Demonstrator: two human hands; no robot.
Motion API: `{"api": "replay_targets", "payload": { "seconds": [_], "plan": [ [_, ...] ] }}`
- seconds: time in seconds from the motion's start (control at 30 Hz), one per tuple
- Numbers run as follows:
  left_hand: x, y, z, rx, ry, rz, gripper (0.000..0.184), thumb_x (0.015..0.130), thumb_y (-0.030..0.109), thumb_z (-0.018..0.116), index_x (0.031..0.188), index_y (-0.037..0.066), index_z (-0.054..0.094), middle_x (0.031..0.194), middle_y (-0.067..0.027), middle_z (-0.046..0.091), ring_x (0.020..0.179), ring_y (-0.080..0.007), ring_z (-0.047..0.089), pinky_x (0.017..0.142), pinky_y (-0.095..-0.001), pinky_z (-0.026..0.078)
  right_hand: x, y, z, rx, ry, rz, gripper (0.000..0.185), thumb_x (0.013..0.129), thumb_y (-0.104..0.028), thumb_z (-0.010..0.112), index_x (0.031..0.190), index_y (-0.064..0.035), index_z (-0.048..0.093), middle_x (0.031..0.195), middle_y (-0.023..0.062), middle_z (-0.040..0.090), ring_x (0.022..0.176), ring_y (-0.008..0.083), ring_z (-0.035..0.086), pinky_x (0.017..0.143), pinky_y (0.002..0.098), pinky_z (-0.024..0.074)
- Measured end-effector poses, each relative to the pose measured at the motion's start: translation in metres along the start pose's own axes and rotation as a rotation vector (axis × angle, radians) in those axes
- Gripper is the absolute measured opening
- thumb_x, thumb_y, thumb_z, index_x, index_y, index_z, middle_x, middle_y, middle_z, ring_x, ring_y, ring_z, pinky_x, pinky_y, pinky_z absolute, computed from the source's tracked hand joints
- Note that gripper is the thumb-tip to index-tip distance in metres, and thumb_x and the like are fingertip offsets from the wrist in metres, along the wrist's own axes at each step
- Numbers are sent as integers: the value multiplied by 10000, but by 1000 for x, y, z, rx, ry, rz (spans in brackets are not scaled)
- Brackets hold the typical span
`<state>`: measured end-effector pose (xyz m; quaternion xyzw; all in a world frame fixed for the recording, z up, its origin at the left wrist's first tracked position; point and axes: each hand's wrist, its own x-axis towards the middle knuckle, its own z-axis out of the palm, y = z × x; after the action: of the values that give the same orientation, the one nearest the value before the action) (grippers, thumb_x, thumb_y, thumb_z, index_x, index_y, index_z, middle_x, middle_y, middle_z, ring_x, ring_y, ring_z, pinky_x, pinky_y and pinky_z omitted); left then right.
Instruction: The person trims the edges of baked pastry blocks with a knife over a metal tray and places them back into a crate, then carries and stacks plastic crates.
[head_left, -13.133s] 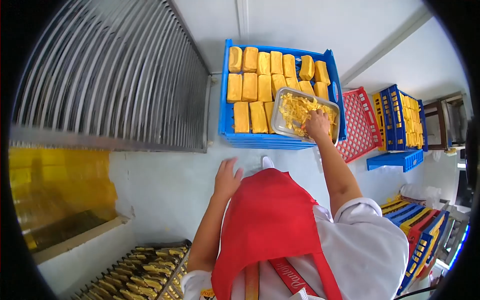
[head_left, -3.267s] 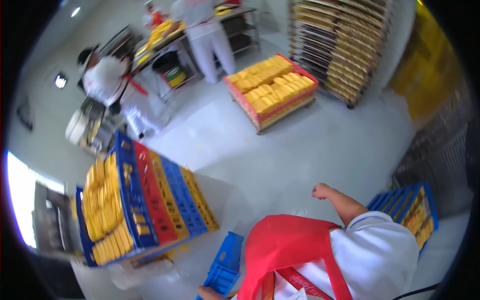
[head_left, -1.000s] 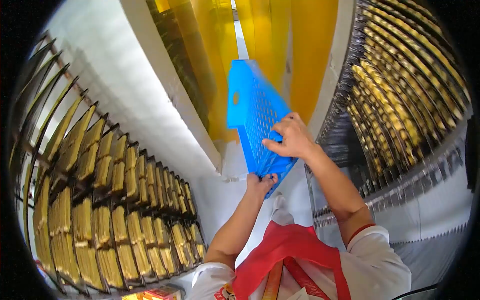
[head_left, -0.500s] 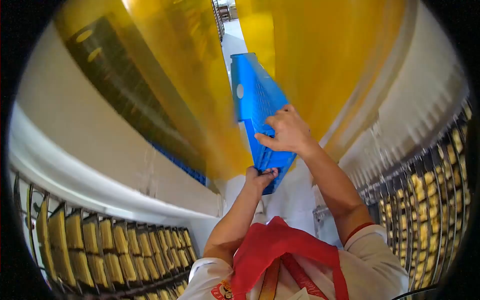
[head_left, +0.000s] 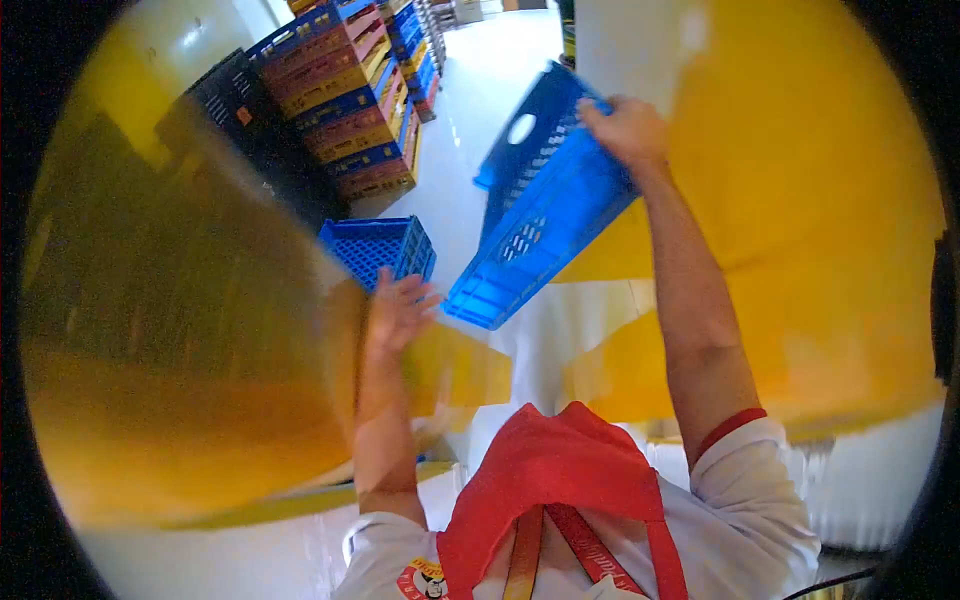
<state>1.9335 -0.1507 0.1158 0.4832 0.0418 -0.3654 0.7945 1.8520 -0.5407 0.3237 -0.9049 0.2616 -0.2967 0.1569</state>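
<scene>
A blue plastic crate [head_left: 560, 230] hangs tilted in front of me, with slotted walls and an oval handle hole. My right hand [head_left: 632, 135] is closed around its upper right rim. Away to the left, my left hand [head_left: 402, 310] is off the crate, its fingers spread and slightly blurred. Just beyond that hand, a second blue crate [head_left: 375, 248] with a lattice bottom stands on the floor.
Yellow plastic strip curtains hang on the left [head_left: 180, 400] and right [head_left: 800, 250]. Stacked red, yellow and blue crates [head_left: 345, 100] stand at the upper left beside a dark stack [head_left: 265, 135]. A pale floor [head_left: 490, 80] runs between them.
I have moved forward through the yellow curtain, and the racks at the sides are out of view. My left hand has let go of the crate, which now tilts from my right hand.
</scene>
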Motion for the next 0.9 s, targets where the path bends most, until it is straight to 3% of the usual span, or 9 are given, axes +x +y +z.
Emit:
{"api": "replay_targets", "payload": {
  "seconds": [0.03,0.17,0.27,0.4,0.5,0.63,0.7,0.77,0.9],
  "plan": [
    [-21,19,2,87,260,174,691,913,661,384,1261,75,500,1182,-153,588,1086,-355,572,852,-494,475,25,17,12,69,26,28,627,757,-608,568,990,-46,720,975,244,676,968,391,650,846,464,501],
    [-76,46,-53,61,425,475,471,988,491,415,1220,94,515,1170,-83,587,1018,-230,605,795,-342,490,135,93,92,101,-25,92,652,759,-610,572,844,23,702,859,270,668,868,373,670,810,443,489],
    [-104,35,-83,38,955,684,324,983,346,498,1192,101,529,1122,-58,598,929,-180,620,735,-298,484,180,93,136,141,-113,42,625,754,-590,592,872,11,718,815,199,692,802,340,675,783,417,490],
    [-118,-3,-100,47,1287,540,276,969,296,533,1148,88,563,978,-40,642,819,-131,630,685,-255,474,229,70,210,39,-159,-132,608,753,-560,605,911,16,718,804,175,698,755,306,667,751,398,490],
    [-73,-3,-50,288,1145,331,290,950,323,562,1108,80,585,904,-35,653,782,-119,629,668,-243,473,266,32,255,-24,-276,-215,582,756,-518,618,928,31,710,795,170,698,730,271,662,729,385,489],
    [48,-22,-114,76,1009,207,367,914,375,601,1129,79,585,929,-40,656,801,-137,632,696,-262,488,309,-30,326,250,-472,-445,427,759,-408,647,768,18,667,657,72,613,624,154,568,614,313,436],
    [122,-32,-168,-50,910,175,491,868,422,646,1203,73,560,1038,-59,636,941,-167,614,775,-319,492,300,-73,332,459,-560,-514,320,729,-313,672,665,-12,585,599,-16,487,590,82,438,551,262,343],
    [227,-52,-243,-188,893,154,626,807,484,690,1287,118,523,1207,-92,565,1139,-227,526,872,-427,465,330,-122,369,477,-626,-655,305,718,-299,678,674,-10,591,612,-11,496,607,89,449,553,267,346],
    [361,-54,-203,-531,893,-242,720,763,614,657,1366,268,466,1371,-149,407,1107,-309,460,926,-571,417,368,-184,363,766,-709,-1047,304,695,-303,664,682,-18,561,690,39,511,676,131,459,587,289,345]
  ]
}}
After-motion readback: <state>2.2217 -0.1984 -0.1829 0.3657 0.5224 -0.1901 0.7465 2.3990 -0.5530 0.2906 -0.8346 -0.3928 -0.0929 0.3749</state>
